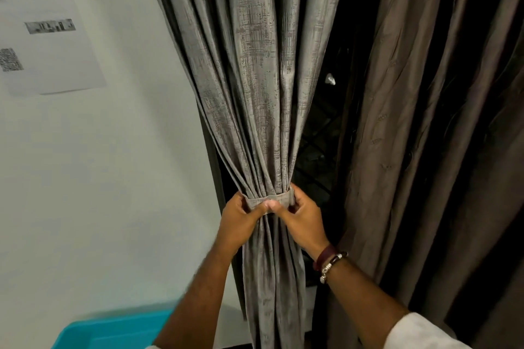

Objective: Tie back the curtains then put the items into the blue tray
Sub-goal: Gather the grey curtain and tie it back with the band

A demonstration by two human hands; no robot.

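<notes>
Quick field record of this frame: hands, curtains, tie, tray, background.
left hand: grips the left end of the tie band
right hand: grips the right end of the tie band
tie band: wrapped round the gathered grey curtain
grey curtain: bunched at the band, hanging in folds
brown curtain: to the right, loose, no tie visible
blue tray: bottom left, partly out of frame, contents not visible
wall: white, printed sheet stuck on it
</notes>
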